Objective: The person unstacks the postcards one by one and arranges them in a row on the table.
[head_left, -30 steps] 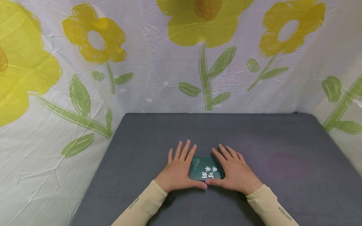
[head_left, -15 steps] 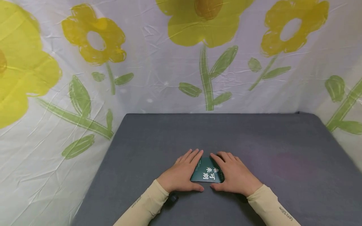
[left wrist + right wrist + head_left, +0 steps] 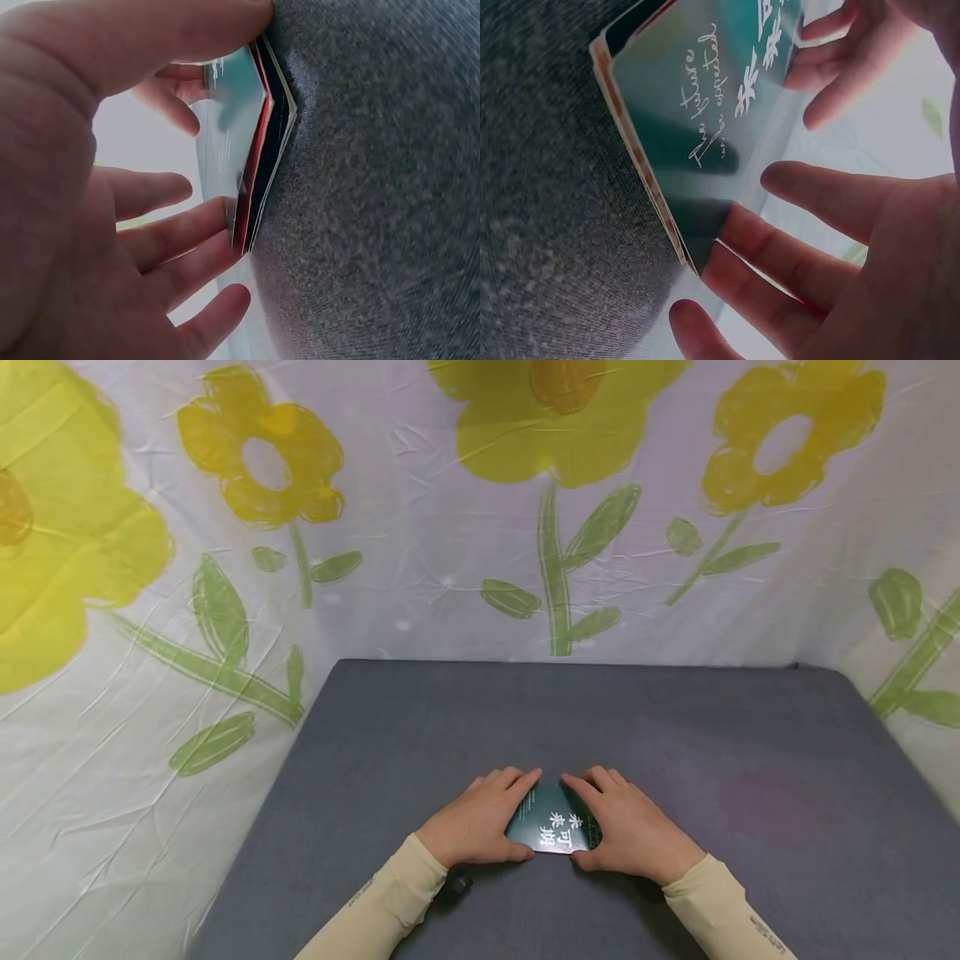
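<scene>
A small stack of thin cards or booklets (image 3: 551, 827) lies on the dark grey cloth, its green top printed with white characters. Red, black and pale layers show along its edges in the left wrist view. My left hand (image 3: 483, 818) holds its left part, thumb at the near edge and fingertips at the far edge. On the right part, my right hand (image 3: 633, 822) grips in the same manner. White handwriting-style lettering on the cover (image 3: 705, 105) shows in the right wrist view. The palms hide the stack's sides from the head view.
A grey cloth-covered table (image 3: 420, 718) spreads around the hands. Behind it hangs a pale curtain (image 3: 427, 527) with yellow flowers. Under the left wrist sits a small black device (image 3: 456, 885). Both forearms wear cream sleeves (image 3: 390, 893).
Both hands' spread fingers have bent in toward the stack's far edge. The thumbs, close together before, have moved apart and come against the near edge.
</scene>
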Demonstrator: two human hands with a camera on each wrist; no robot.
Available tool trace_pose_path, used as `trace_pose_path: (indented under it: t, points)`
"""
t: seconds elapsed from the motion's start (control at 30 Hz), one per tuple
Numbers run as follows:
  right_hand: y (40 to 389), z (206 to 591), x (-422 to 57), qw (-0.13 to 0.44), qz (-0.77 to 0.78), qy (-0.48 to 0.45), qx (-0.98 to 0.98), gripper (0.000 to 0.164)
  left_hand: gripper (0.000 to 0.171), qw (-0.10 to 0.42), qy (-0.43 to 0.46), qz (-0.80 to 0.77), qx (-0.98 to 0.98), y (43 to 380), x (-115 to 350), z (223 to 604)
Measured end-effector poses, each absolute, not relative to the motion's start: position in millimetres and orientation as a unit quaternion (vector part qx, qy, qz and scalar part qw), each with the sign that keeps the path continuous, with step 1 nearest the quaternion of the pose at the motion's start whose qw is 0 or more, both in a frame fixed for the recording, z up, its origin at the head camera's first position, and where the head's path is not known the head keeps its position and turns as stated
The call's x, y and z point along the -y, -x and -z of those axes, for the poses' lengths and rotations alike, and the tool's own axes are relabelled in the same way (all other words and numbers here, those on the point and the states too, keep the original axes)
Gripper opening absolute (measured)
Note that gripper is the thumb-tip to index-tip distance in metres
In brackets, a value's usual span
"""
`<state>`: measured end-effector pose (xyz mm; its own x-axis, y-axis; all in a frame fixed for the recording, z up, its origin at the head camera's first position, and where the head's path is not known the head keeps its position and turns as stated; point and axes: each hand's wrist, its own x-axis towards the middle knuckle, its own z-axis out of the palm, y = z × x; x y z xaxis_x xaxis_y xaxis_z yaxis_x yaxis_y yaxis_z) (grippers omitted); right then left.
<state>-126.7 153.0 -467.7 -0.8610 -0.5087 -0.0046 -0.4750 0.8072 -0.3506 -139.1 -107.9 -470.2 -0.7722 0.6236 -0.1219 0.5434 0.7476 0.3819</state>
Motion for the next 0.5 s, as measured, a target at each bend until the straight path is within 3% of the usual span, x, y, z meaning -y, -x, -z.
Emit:
trace_pose_path:
  t: [0.5]
  points:
    - [126.1, 466.8, -155.1, 0.055, 0.176, 0.265, -0.947, 0.094, 0.103, 0.127, -0.323, -0.163, -0.924, 140.8, 109.8, 467.3]
